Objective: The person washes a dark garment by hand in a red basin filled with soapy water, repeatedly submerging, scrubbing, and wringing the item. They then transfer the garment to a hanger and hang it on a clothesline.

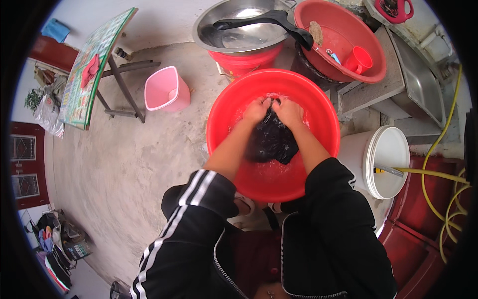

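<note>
A large red plastic basin point(321, 116) with water in it stands on the floor before me. Inside it lies a wet black cloth garment point(274, 138), bunched up and partly under the water. My left hand point(257, 110) grips the far end of the cloth, with its fingers curled inward. Close beside it, my right hand point(288, 112) holds the same end, the two hands nearly touching. The fingertips are partly hidden by the hands and the cloth.
Beyond the basin, a steel bowl point(242, 37) sits on a red bucket point(246, 61). A reddish tub point(347, 30) holds a red mug point(358, 59). A white bucket point(390, 149) stands right, near a yellow hose point(429, 157). Left are a pink bin point(170, 89) and a tilted table point(97, 71).
</note>
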A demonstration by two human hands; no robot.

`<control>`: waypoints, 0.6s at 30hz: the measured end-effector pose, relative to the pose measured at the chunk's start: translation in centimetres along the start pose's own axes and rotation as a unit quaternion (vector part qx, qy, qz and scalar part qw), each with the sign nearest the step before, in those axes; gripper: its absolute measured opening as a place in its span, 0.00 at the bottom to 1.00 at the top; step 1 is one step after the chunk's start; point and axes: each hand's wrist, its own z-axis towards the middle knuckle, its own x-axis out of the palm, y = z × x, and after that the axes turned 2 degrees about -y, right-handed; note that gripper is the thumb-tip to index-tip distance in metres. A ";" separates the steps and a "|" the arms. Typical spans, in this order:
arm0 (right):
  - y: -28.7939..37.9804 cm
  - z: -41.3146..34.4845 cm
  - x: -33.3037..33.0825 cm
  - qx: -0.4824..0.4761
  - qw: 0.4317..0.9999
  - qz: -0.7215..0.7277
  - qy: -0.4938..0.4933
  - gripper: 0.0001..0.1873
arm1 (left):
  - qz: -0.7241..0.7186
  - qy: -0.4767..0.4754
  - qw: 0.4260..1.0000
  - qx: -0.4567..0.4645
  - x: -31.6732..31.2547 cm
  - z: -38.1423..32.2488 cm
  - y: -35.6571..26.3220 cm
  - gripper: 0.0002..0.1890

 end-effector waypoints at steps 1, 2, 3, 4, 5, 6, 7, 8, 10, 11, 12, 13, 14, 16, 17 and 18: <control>0.7 -0.4 -1.9 0.016 1.000 0.023 0.010 0.20 | -0.083 0.087 0.992 -0.044 -1.2 0.3 -1.1 0.27; 1.1 -0.8 -3.1 0.031 0.998 0.046 0.021 0.21 | -0.134 0.061 0.987 -0.064 -1.9 -0.3 -1.9 0.27; 0.4 -1.3 -3.8 0.007 0.995 0.103 0.013 0.21 | -0.183 0.043 0.979 -0.078 -3.1 -1.9 -5.4 0.27; -0.2 -1.7 -3.9 -0.023 0.987 0.160 0.011 0.21 | -0.193 0.074 0.974 -0.091 -4.5 -2.6 -6.2 0.27; -0.8 -2.2 -4.3 -0.052 0.975 0.217 0.009 0.22 | -0.183 0.038 0.980 -0.066 -5.0 -3.5 -6.4 0.27; -1.2 -2.9 -4.9 -0.083 0.956 0.279 0.040 0.23 | -0.172 0.000 0.984 -0.044 -5.3 -4.5 -6.2 0.27; -1.4 -3.6 -5.3 -0.075 0.962 0.258 0.051 0.23 | -0.160 -0.037 0.986 -0.022 -5.7 -5.5 -6.1 0.28; -1.6 -4.5 -5.8 -0.067 0.967 0.237 0.063 0.24 | -0.120 0.030 0.991 -0.043 -6.2 -6.2 -5.4 0.28; -0.5 -7.1 -6.5 -0.021 0.994 0.103 0.040 0.26 | 0.091 0.023 0.995 0.028 -6.2 -7.8 -3.1 0.33; 0.1 -8.4 -6.8 -0.010 0.997 0.028 0.069 0.29 | 0.255 -0.029 0.965 0.062 -5.9 -10.0 -3.5 0.36; -0.3 -9.5 -5.6 -0.045 0.998 0.006 0.040 0.31 | 0.322 -0.045 0.940 0.108 -5.3 -11.3 -3.2 0.38; -0.9 -10.3 -3.5 -0.081 0.997 -0.016 0.014 0.34 | 0.356 -0.035 0.927 0.109 -4.4 -11.7 -1.8 0.39; -0.8 -11.0 -2.2 -0.080 0.995 -0.016 0.054 0.36 | 0.353 -0.011 0.932 0.080 -3.6 -12.2 -1.4 0.38; -0.3 -12.2 0.2 -0.079 0.992 -0.065 0.068 0.37 | 0.389 0.028 0.920 0.045 -2.5 -13.0 -1.2 0.36; 0.2 -12.3 0.8 -0.068 0.990 -0.101 0.076 0.37 | 0.405 0.040 0.912 0.039 -2.3 -13.0 -1.5 0.36; 0.6 -12.1 1.4 -0.069 0.988 -0.122 0.057 0.37 | 0.414 0.018 0.908 0.056 -1.7 -12.8 -1.1 0.36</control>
